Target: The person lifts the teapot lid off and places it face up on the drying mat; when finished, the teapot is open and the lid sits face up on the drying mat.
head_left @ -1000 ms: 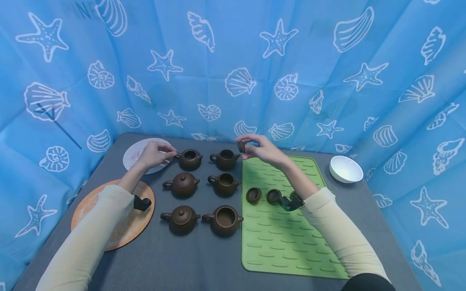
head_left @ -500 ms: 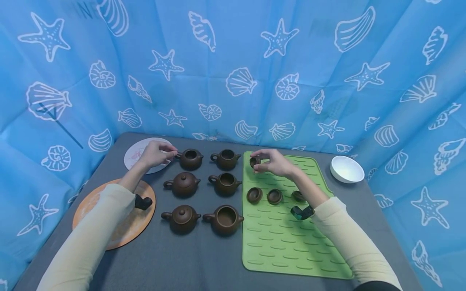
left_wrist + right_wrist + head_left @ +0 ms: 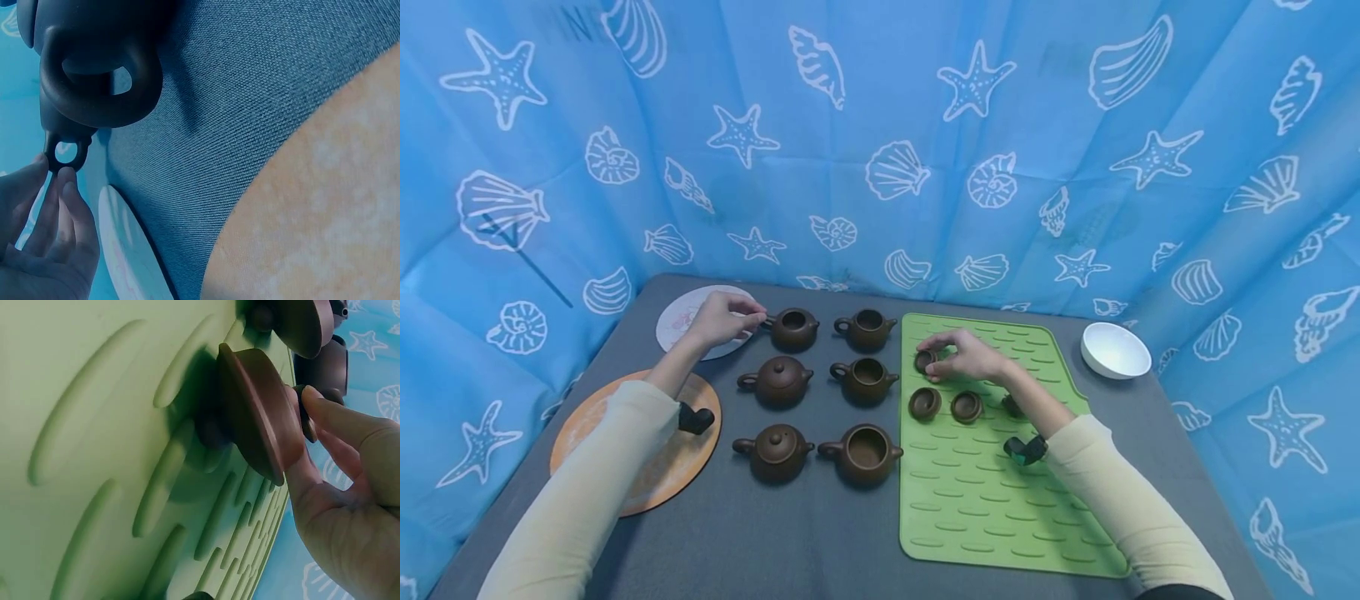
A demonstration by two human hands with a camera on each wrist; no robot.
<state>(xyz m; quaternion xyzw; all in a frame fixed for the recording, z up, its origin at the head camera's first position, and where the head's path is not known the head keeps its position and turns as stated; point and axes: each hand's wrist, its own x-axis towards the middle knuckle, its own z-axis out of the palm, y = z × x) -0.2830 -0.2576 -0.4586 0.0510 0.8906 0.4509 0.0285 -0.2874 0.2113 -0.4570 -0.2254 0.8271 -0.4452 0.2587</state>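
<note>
My left hand [image 3: 727,318] pinches the handle of a small brown teapot [image 3: 793,327] without its lid, in the back row on the table; the left wrist view shows thumb and fingertips at the handle loop [image 3: 66,153]. My right hand [image 3: 966,357] pinches a brown teapot lid [image 3: 925,361], hollow side up, low over the green mat [image 3: 970,533]. Just nearer lie two upturned lids, a left one [image 3: 924,404] and a right one [image 3: 966,407]. A third lid [image 3: 1011,406] is partly hidden by the right forearm. In the right wrist view, an upturned lid [image 3: 262,412] partly covers the fingers.
Several more brown teapots stand in two columns: a lidded middle one [image 3: 778,381], a lidded front one [image 3: 777,452], and open ones [image 3: 865,454] on the right. An orange round mat [image 3: 700,467] and a white plate [image 3: 672,321] lie left. A white bowl [image 3: 1115,350] stands far right.
My right hand has carried the lid from beside the back right teapot's spout onto the green mat, lowering and turning it hollow side up. The left hand stays at its teapot handle.
</note>
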